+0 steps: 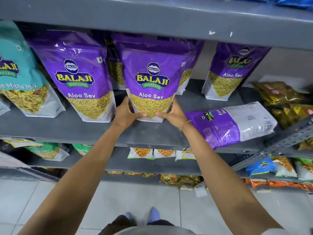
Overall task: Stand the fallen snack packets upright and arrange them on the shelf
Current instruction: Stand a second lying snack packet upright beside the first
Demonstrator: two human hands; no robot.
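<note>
A purple Aloo Sev packet point(152, 77) stands upright in the middle of the grey shelf point(67, 128). My left hand point(126, 113) grips its lower left corner and my right hand point(172, 114) grips its lower right corner, thumbs across the front. Another upright purple packet point(76, 73) stands just to its left, and a third point(232, 70) stands further back on the right. One purple Aloo Sev packet point(233, 122) lies flat on its front at the right, near the shelf's front edge. More purple packets stand behind the held one, mostly hidden.
A teal Mitha Mix packet point(20, 77) stands at the far left. Golden-brown packets point(284, 100) are piled at the far right. The shelf above point(152, 16) overhangs the packet tops. Lower shelves hold several green, blue and orange packets. A slotted metal upright point(279, 145) crosses the right side.
</note>
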